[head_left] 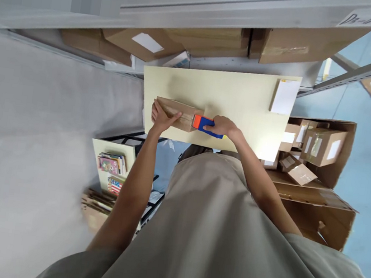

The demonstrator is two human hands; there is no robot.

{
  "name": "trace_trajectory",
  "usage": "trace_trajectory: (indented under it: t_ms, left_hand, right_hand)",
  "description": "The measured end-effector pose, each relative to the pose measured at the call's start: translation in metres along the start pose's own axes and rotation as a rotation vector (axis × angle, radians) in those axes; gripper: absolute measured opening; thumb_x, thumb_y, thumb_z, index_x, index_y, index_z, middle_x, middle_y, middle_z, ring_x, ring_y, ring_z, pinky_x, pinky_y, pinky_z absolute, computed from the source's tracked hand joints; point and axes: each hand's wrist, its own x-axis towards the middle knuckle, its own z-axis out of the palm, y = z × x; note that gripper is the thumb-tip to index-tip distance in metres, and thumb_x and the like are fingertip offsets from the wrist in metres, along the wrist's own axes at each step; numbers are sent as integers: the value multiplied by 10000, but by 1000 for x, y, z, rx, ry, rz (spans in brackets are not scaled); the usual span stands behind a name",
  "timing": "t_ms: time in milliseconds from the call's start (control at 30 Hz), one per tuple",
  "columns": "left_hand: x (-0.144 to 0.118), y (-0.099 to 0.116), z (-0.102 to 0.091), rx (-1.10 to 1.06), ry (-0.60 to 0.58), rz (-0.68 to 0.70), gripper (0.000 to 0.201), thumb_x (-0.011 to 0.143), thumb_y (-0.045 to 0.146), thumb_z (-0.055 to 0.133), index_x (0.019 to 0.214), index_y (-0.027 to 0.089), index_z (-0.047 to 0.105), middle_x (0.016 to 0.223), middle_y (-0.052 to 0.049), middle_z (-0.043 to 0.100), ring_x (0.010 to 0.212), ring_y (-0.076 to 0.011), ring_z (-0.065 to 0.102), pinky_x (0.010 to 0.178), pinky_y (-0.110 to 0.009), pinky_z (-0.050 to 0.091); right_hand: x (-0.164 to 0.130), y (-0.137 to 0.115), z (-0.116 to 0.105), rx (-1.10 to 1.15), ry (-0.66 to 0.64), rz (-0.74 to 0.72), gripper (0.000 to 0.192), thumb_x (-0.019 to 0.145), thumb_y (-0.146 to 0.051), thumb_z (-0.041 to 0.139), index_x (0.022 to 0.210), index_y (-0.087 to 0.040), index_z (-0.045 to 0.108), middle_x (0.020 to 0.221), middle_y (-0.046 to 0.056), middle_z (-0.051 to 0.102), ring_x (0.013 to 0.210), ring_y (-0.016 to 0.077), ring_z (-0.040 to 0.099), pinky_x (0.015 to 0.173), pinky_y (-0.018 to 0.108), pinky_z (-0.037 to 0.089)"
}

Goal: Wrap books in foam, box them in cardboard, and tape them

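Observation:
A long, narrow cardboard box (pixel 187 117) lies on the pale table (pixel 242 94). My left hand (pixel 163 117) grips its left end, the thumb across the top face and the fingers at the far left corner. Wrapped in my right hand (pixel 224 126) is a blue and orange tape dispenser (pixel 204 123). Its orange head sits at the right end of the box, by the edge. Clear tape appears to run along the box's top; whether the strip still joins the dispenser is too small to tell.
A white pad (pixel 285 96) rests at the table's right end. Shelving with cartons (pixel 215 42) stands behind the table. Right of it, a large open carton (pixel 342 155) holds several small boxes. Books (pixel 112 164) lie on a lower stand at left, near flattened cardboard (pixel 95 211).

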Motion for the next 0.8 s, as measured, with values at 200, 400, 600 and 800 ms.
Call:
trace_trajectory:
  t_ms: [200, 400, 600, 800]
  left_hand:
    - [-4, 15, 6, 181, -64, -76, 1575, 735, 753, 968, 1868, 187, 32, 1937, -280, 29, 1825, -447, 17, 1456, -655, 90]
    - [-3, 12, 8, 186, -44, -70, 1609, 712, 816, 942, 1878, 189, 27, 1939, -272, 32, 1824, -462, 14, 1459, -660, 68]
    - [-4, 14, 10, 160, -36, -51, 1632, 708, 807, 947, 1880, 172, 5, 1936, -279, 32, 1825, -456, 11, 1462, -651, 61]
    - [-7, 16, 13, 203, -11, -10, 1538, 768, 743, 957, 1866, 138, 67, 1902, -339, 108, 1811, -494, 78, 1440, -686, 164]
  right_hand:
    - [1, 38, 1, 129, -24, -73, 469, 1037, -591, 782, 1176, -144, 813, 1100, 152, 838, 914, 275, 783, 746, 352, 523]
    - [-1, 47, -10, 123, -74, -145, 481, 996, -624, 832, 1050, -146, 826, 965, 125, 823, 839, 256, 755, 687, 345, 475]
    - [-5, 29, 1, 60, 9, 4, 490, 992, -588, 833, 1196, -143, 826, 1073, 154, 847, 922, 301, 799, 740, 365, 545]
    - [-21, -16, 18, -18, 132, 197, 519, 1068, -549, 754, 1376, -133, 774, 1244, 218, 834, 1139, 364, 807, 904, 412, 621]
